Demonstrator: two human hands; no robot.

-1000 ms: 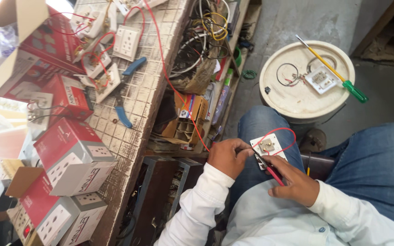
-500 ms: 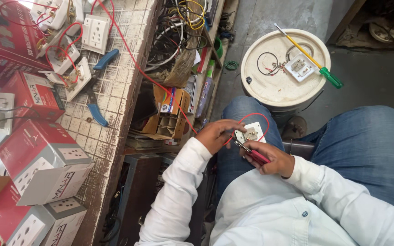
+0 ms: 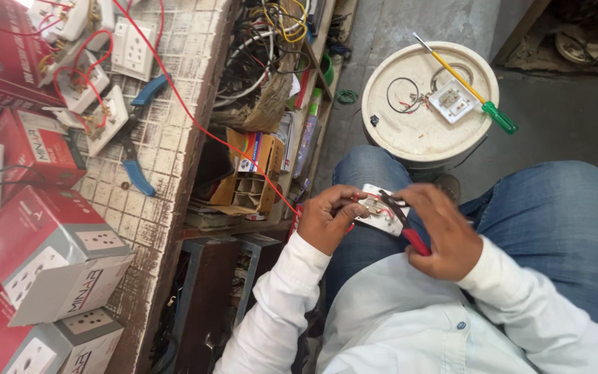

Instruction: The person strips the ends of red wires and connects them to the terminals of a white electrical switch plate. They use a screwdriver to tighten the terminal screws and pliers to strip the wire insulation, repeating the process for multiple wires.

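My left hand (image 3: 328,218) grips a white switch plate (image 3: 375,220) over my lap, its wired back facing up. A red wire (image 3: 188,111) runs from the plate up across the tiled bench. My right hand (image 3: 444,232) holds red-handled pliers (image 3: 410,232), their dark jaws resting on the plate's terminals. Both hands sit close together above my blue jeans (image 3: 541,215).
A white bucket lid (image 3: 399,135) ahead carries a switch module (image 3: 453,101), wire loops and a yellow screwdriver with a green handle (image 3: 472,90). The tiled bench (image 3: 167,152) at left holds red-and-grey boxes (image 3: 50,249), white socket plates and blue-handled pliers (image 3: 136,138). Shelves of tangled wires lie between.
The view has shifted, so bench and bucket sit further right and lower. My hands stay together on the plate, with the pliers now lying across its back.
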